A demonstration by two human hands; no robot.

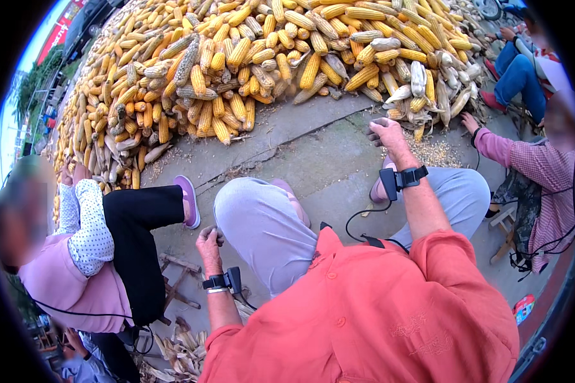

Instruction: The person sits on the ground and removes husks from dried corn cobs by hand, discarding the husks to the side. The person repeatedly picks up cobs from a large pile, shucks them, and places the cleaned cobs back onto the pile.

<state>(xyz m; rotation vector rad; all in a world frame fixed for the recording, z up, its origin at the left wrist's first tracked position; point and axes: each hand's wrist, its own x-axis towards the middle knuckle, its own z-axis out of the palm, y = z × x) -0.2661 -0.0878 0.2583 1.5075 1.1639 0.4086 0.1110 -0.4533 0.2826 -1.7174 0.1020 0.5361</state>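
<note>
A large heap of corn cobs (268,57), mostly husked and yellow, lies across the ground before me. My right hand (385,131) is raised in front of my right knee, near the heap's edge, with fingers bent and no cob visible in it. Beside my left knee is my left hand (210,237), its fingers curled inward; whether they enclose anything small is hidden. Both wrists carry black strapped devices with cables. Several cobs in pale husks (418,79) lie at the heap's right edge, beyond my right hand.
At the left, a person in a pink vest (76,282) sits by a wooden stool (177,282). A person in a checked pink top (541,163) reaches toward the heap at right. Loose kernels (436,152) and dry husks (182,349) lie on the concrete.
</note>
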